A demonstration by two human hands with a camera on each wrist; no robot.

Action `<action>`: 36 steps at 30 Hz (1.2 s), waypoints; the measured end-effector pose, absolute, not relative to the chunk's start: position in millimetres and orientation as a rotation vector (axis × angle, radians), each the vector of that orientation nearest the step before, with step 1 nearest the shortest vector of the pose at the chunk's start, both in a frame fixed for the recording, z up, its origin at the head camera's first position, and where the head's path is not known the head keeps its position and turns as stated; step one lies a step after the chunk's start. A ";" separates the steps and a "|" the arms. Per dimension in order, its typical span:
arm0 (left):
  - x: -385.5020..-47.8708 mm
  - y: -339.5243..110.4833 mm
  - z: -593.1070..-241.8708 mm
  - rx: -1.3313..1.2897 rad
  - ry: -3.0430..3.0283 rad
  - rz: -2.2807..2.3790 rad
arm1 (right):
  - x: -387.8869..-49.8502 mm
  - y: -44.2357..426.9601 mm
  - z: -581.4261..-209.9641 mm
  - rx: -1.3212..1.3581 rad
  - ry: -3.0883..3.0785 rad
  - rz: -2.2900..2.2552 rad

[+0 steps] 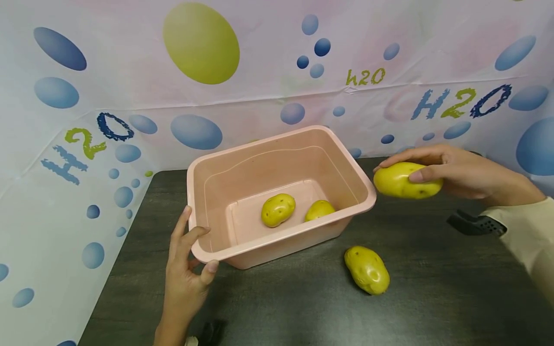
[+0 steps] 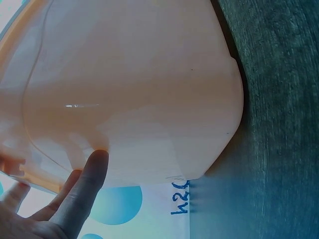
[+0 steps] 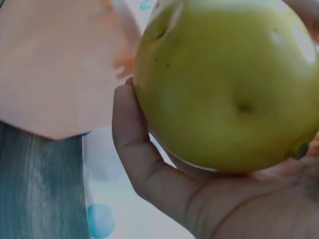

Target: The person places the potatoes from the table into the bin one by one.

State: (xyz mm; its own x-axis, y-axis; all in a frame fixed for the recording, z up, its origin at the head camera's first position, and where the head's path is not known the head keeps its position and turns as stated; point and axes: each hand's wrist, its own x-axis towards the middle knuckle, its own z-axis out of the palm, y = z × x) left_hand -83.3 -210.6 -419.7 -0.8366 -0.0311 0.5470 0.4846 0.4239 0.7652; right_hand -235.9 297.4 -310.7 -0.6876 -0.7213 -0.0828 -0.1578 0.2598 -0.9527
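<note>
Glossy yellow potato (image 1: pixel 404 185) held up just beside the pink tub (image 1: pixel 281 247)

It's gripped by the right hand (image 1: pixel 469 173), thumb and fingers clamped round it above the tabletop (image 1: pixel 277 307); smooth, oval, kinda lumpy. The tub's near-left corner is held by the left hand (image 1: pixel 183 283), fingers hooked over the rim. Dark dimples plus a blackish spot by the palm are shown way better by the right wrist view, but two potatoes inside (image 1: pixel 278 210) and a loose potato (image 1: pixel 367 270) outside are only caught by the head view.
</note>
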 end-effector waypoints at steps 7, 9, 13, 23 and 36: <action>-83.2 -211.2 -420.1 -0.369 -2.200 -1.420 | -238.3 283.6 -294.9 -0.826 1.958 -1.463; -83.2 -211.3 -420.1 -0.367 -2.201 -1.422 | -239.7 279.3 -291.3 -0.835 1.930 -1.470; -83.2 -211.1 -420.1 -0.361 -2.203 -1.423 | -242.8 268.9 -284.2 -0.804 1.865 -1.479; -82.9 -212.1 -420.0 -0.366 -2.195 -1.424 | -248.0 225.2 -265.0 -0.765 1.767 -1.413; -81.6 -212.7 -419.8 -0.377 -2.191 -1.418 | -254.4 165.1 -257.6 -0.626 1.726 -1.426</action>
